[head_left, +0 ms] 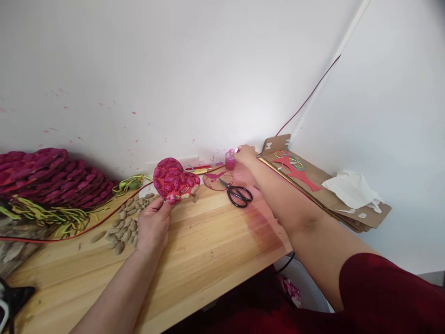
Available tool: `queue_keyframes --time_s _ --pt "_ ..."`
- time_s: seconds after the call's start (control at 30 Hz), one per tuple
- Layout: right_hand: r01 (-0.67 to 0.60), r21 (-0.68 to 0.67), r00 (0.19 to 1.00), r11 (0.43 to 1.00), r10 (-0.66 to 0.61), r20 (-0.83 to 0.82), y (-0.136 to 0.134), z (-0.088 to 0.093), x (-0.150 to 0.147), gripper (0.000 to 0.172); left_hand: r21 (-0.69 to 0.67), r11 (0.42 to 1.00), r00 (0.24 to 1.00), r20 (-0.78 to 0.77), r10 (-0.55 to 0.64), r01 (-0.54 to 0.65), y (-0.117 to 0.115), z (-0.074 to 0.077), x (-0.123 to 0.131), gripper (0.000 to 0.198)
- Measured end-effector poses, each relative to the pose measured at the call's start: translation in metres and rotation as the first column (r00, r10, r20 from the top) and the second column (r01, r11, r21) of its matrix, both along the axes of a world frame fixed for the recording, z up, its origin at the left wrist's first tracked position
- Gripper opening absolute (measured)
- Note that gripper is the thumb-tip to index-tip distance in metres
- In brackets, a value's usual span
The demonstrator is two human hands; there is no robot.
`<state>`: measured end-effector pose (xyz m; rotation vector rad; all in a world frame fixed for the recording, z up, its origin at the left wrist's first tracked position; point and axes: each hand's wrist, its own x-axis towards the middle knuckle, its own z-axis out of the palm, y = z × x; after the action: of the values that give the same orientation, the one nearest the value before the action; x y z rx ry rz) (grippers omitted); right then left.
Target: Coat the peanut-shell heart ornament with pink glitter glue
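Observation:
My left hand (153, 225) pinches the lower edge of a heart-shaped piece (174, 180) covered in pink-painted seeds and holds it tilted above the wooden table (208, 246). My right hand (245, 155) is stretched to the far edge of the table, fingers closed round something at a small pink paint cup (230, 160); what they grip is too small to make out. Black scissors (238, 194) lie between the two hands, next to a round paint-stained disc (217, 180).
Several unpainted seeds (123, 225) lie scattered left of my left hand. A stack of pink seed-covered pieces (48, 178) with green and yellow cords (55, 215) sits at far left. Folded cardboard (313, 181) with red cut-outs, rubber bands and white tissue (351, 188) lies at right.

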<state>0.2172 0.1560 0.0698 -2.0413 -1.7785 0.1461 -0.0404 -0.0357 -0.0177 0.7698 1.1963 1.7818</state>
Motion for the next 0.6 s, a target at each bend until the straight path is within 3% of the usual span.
queue_keyframes --time_s 0.2,0.4,0.6 --pt "0.015 0.019 1.000 1.000 -0.016 0.024 0.005 0.001 0.002 0.031 0.005 1.000 1.000 0.004 -0.015 0.015 0.001 0.001 0.001 0.043" --pt "-0.011 0.062 1.000 0.998 0.012 -0.004 0.000 0.000 0.005 0.022 -0.020 0.999 0.997 0.060 -0.046 0.047 -0.001 0.008 0.004 0.052" --pt "0.033 0.212 0.996 0.977 -0.015 -0.086 -0.018 0.010 0.012 0.029 0.003 0.997 0.995 0.065 -0.081 0.081 0.000 0.005 0.003 0.050"
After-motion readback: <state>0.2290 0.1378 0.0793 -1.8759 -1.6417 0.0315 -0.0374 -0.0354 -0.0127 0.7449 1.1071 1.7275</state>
